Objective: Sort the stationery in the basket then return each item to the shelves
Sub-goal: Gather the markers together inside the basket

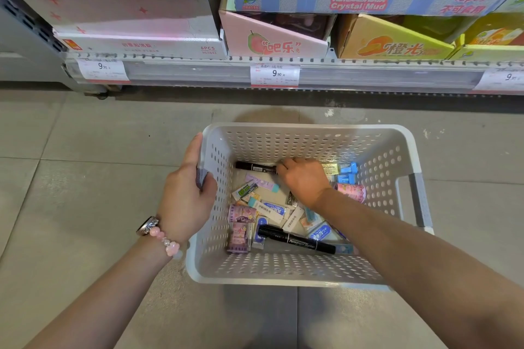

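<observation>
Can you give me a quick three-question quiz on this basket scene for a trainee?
1. True or false: the left hand grips the rim of the basket.
2. Which marker does the right hand reach: A) the far marker by the back wall, B) the near marker labelled Permanent Marker?
3. Fill in: the basket stands on the ____, in front of the shelf.

Key: 1 true; 2 A; 3 floor.
</observation>
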Available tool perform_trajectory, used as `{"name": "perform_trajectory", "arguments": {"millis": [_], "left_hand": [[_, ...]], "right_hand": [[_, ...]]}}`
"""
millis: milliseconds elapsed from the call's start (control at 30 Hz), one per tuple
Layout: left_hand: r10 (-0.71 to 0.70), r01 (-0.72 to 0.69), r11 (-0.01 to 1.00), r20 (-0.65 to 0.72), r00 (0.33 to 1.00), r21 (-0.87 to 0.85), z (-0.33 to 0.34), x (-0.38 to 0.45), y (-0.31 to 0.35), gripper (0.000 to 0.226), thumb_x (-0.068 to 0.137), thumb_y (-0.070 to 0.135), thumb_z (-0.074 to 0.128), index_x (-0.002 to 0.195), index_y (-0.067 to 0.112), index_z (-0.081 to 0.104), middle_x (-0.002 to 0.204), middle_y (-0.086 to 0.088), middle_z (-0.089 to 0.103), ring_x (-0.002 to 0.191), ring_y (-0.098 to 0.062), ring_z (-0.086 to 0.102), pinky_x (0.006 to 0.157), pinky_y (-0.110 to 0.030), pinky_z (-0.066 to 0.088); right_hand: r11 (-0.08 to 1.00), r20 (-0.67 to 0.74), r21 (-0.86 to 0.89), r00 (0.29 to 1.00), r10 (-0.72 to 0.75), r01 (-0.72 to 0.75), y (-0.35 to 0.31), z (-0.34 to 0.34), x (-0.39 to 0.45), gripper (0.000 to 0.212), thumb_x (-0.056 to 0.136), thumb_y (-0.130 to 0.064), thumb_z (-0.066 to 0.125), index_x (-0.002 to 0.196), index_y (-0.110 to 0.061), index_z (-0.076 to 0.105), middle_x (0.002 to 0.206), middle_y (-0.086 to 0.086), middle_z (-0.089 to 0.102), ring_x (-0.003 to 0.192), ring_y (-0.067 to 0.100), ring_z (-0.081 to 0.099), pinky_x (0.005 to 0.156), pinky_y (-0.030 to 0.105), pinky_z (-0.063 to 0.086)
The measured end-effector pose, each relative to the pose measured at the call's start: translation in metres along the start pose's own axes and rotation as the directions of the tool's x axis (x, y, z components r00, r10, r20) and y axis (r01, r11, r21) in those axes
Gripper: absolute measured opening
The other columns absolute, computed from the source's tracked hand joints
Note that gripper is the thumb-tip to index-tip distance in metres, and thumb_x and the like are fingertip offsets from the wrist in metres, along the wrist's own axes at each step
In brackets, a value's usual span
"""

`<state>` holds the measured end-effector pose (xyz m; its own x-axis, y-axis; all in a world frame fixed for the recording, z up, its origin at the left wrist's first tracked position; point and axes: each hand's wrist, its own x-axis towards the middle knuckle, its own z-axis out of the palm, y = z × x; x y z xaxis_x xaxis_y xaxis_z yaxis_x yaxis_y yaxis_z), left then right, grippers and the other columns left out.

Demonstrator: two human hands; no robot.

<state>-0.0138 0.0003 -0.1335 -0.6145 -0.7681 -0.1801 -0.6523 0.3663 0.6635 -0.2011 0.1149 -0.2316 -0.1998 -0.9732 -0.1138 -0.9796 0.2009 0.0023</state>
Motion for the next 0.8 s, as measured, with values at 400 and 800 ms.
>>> {"name": "perform_trajectory", "arguments": {"millis": [400, 800], "left_hand": [[0.014, -0.016, 0.998, -0.031, 0.999, -0.062, 0.002, -0.001, -0.005, 0.066, 0.093, 0.012, 0.049, 0.148, 0.033, 0.02, 0.08, -0.02, 0.065, 0.054, -0.035, 0.06, 0.048, -0.051, 0.051], [-0.163, 0.145, 0.871, 0.0, 0.987, -0.47, -0.001, -0.017, 0.001, 0.027, 0.09, 0.003, 0.057, 0.11, 0.02, 0.063, 0.092, -0.001, 0.069, 0.087, -0.03, 0.066, 0.071, -0.046, 0.057]], "right_hand": [[0.997, -0.163, 0.064, 0.985, 0.048, -0.037, -0.003, 0.011, -0.006, 0.031, 0.047, -0.008, 0.088, 0.075, -0.008, 0.075, 0.07, 0.003, 0.069, 0.063, 0.022, 0.065, 0.036, 0.023, 0.048], [0.996, -0.056, 0.083, 0.997, 0.043, -0.038, 0.002, 0.002, -0.004, 0.029, 0.036, -0.004, 0.088, 0.055, -0.018, 0.07, 0.053, -0.004, 0.062, 0.048, 0.017, 0.06, 0.036, 0.017, 0.045]]}}
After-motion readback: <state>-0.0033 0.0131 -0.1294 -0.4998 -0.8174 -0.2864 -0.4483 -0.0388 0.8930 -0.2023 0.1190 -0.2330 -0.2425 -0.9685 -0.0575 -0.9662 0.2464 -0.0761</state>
